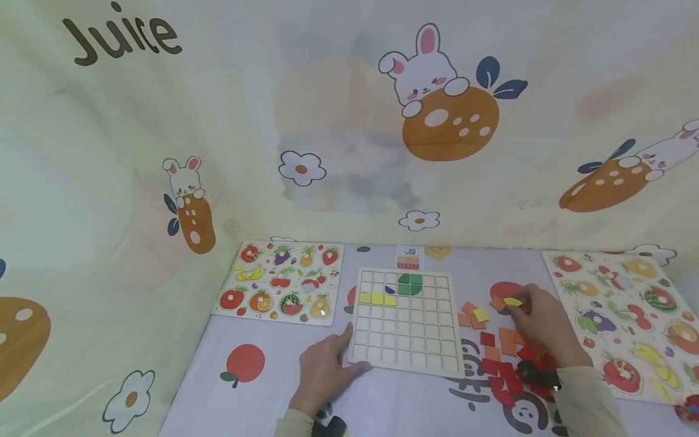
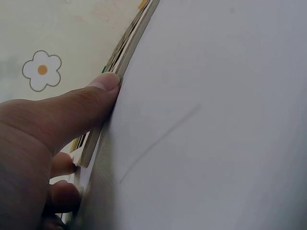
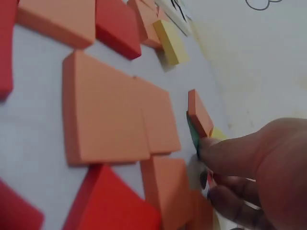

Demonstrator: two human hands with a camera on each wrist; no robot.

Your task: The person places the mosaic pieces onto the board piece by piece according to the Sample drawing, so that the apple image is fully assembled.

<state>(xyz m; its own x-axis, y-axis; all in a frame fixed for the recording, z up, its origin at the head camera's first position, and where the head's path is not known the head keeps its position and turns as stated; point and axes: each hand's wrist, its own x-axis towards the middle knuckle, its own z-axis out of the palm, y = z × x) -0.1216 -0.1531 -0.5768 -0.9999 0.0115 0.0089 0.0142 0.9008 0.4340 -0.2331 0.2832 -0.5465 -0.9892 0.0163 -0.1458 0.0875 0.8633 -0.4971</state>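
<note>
A pale wooden grid board lies in the middle, holding a rounded green shape, a small dark-blue piece and a row of yellow squares. My left hand holds its near left corner, thumb along the near edge and fingers at the left side; the left wrist view shows the thumb on the board's edge. To the right, my right hand pinches a yellow piece with a curved edge, beside an orange tile. In the right wrist view the thumb partly hides that piece.
Loose orange tiles and red tiles lie between the board and my right wrist, with a yellow tile among them. Fruit puzzle boards stand left and right. A small picture card sits behind the grid.
</note>
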